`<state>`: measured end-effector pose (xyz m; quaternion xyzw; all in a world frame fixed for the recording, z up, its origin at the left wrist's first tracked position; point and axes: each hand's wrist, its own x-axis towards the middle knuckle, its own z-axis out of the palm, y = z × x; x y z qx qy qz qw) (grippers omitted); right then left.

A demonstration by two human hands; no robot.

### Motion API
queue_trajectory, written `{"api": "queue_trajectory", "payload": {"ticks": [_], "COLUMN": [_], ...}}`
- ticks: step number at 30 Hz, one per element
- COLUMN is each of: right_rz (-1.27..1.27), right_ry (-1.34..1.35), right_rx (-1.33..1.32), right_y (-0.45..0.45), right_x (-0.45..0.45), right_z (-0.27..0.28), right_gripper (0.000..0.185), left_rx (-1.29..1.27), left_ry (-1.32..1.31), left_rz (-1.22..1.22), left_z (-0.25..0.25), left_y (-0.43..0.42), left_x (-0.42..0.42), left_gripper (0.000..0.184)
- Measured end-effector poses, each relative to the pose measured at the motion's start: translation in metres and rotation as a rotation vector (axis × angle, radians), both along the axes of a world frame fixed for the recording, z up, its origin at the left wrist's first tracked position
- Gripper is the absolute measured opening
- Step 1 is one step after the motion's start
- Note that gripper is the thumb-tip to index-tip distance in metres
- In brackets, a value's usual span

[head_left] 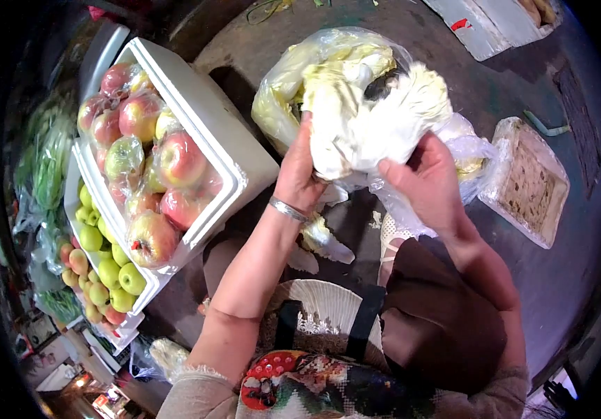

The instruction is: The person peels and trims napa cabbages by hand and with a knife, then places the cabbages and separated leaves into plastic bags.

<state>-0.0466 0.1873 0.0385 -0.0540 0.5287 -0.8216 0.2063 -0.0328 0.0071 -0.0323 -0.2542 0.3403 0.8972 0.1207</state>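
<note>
A pale napa cabbage [356, 133] with yellowish leaf tips is held up in front of me. My left hand [300, 171] grips its left side, the thumb along the leaves. On its right side my right hand [426, 181] pinches the white lower part between thumb and fingers. Behind the cabbage lies a clear plastic bag [279, 91] with more cabbage in it. Loose cabbage leaves [325, 241] lie on the floor below my hands. Another wrapped cabbage [469, 166] is partly hidden behind my right hand.
At the left stands a white foam box [234, 140] of wrapped red apples [180, 159]. Green apples [108, 272] fill a box beyond it. A dirty foam tray [527, 181] lies at the right, and a pale carton [485, 31] is at the top right.
</note>
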Motion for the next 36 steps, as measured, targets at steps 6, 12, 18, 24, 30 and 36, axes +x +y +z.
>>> {"api": "queue_trajectory", "payload": {"ticks": [6, 12, 18, 24, 30, 36], "right_rz": [-0.096, -0.367, 0.118, 0.287, 0.338, 0.246], "right_ry": [-0.028, 0.234, 0.477, 0.997, 1.015, 0.952], "right_rx": [0.085, 0.228, 0.861, 0.833, 0.788, 0.707], "right_y": [0.013, 0.041, 0.014, -0.002, 0.002, -0.002], "right_x": [-0.007, -0.029, -0.048, -0.027, -0.027, -0.017], "right_z": [0.017, 0.054, -0.014, -0.030, -0.019, -0.034], "right_gripper": [0.040, 0.047, 0.056, 0.056, 0.041, 0.034], "left_rx": [0.103, 0.275, 0.122, 0.089, 0.173, 0.206], "left_ry": [0.037, -0.068, -0.019, -0.074, -0.003, -0.015], "left_rz": [0.077, 0.079, 0.004, 0.042, 0.083, 0.148], "left_z": [0.010, -0.028, -0.003, 0.009, 0.014, 0.018], "left_y": [0.007, -0.019, -0.002, 0.006, 0.014, 0.012], "left_x": [0.000, 0.006, 0.002, 0.008, 0.006, 0.003], "left_gripper": [0.066, 0.070, 0.073, 0.076, 0.064, 0.063]}}
